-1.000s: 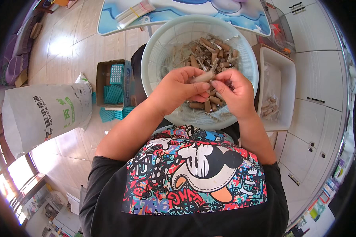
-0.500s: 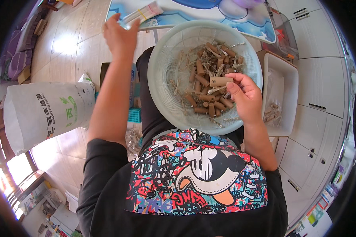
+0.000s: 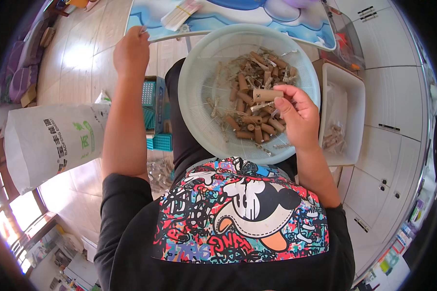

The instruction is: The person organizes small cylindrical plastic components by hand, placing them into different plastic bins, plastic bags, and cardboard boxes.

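My right hand (image 3: 300, 115) holds a short brown cylinder (image 3: 266, 95) between thumb and fingers, level above the basin. A small dark mark or hole shows near the cylinder's left end. Below it, the pale green mesh basin (image 3: 195, 116) rests on my lap. Many similar brown cylinders (image 3: 232, 122), mixed with crinkled shiny strips (image 3: 218, 72), lie inside. Up at the left, my left hand (image 3: 132, 52) is closed beside the table's near corner. Its fingertips are pressed together, and what they pinch is hidden or too small to make out.
A bundle of thin white sticks (image 3: 178, 17) with a yellow band lies on the blue patterned table (image 3: 218, 14). At left stands a white sack (image 3: 48, 140); near my leg are green plastic racks (image 3: 159, 142). A white bin (image 3: 358, 111) with bagged cylinders sits right.
My left hand has drawn away from the white stick bundle, moving left and nearer me, and its spread fingers have closed. The right hand keeps its cylinder almost where it was.
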Demonstrator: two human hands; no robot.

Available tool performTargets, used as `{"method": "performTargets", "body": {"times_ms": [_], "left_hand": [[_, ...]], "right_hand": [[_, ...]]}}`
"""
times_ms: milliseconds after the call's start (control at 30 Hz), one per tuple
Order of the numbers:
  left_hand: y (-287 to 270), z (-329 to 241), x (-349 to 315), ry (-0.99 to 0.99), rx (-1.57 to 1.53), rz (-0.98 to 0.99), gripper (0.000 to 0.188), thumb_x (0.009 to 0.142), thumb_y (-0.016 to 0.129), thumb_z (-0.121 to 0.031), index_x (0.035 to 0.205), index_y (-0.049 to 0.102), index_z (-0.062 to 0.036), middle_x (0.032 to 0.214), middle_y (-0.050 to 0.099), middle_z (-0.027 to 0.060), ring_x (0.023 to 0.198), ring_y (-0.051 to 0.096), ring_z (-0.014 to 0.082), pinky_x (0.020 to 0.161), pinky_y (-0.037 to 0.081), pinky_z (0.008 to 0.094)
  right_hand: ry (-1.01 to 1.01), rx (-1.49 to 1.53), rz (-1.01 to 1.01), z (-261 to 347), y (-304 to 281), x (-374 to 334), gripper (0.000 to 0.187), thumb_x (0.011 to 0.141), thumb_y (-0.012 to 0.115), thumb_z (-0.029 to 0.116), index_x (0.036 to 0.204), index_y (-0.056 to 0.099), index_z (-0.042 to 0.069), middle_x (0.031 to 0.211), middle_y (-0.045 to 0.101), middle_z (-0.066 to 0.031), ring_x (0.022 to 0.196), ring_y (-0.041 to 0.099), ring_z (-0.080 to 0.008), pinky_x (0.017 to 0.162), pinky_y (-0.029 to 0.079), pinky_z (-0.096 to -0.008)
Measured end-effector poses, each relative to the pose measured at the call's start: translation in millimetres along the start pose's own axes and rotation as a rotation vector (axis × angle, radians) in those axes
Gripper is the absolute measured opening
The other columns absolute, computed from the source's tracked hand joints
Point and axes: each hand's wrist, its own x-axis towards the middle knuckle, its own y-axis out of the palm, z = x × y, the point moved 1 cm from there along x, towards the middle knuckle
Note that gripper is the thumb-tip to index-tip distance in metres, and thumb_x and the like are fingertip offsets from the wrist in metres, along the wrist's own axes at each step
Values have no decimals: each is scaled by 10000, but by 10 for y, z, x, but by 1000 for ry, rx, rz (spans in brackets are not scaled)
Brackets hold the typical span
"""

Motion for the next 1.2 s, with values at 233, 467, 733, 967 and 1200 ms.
{"method": "performTargets", "body": {"times_ms": [233,467,733,967,1200], "left_hand": [[-260,-902,-964,-420,-1107,663,96,789,610,-83,787,594,11,675,607,57,556,536,85,519,436,203],[-234,-1090,-1327,-334,-1228,857,100,802,609,-87,804,582,10,742,627,78,597,572,114,554,459,224],[-220,-1275,-1382,-317,-1331,822,198,786,608,-39,960,561,43,859,630,97,816,603,140,730,490,251],[-169,-1233,-1344,-457,-1327,1130,302,740,667,-68,996,557,48,848,625,81,764,592,114,651,468,223],[-130,-1273,-1409,-563,-1437,1141,321,747,659,-71,1023,542,43,867,616,77,768,593,129,677,469,235]], "right_hand": [[-427,-76,-230,56,2,33,212,808,594,28,1011,558,-20,835,550,-12,709,468,-57,632,393,-177],[-749,-261,-278,87,37,47,218,778,611,-5,989,563,-24,799,550,-58,672,498,-104,611,406,-195],[-505,-255,-92,13,53,30,186,780,616,49,958,584,3,807,570,-67,677,524,-126,622,422,-212],[-113,-39,158,-2,-66,67,191,797,614,81,969,590,1,842,576,-22,737,513,-68,661,419,-199],[-56,-77,89,-66,40,71,218,778,637,89,977,601,7,767,586,-3,703,525,-58,622,427,-198]]}}
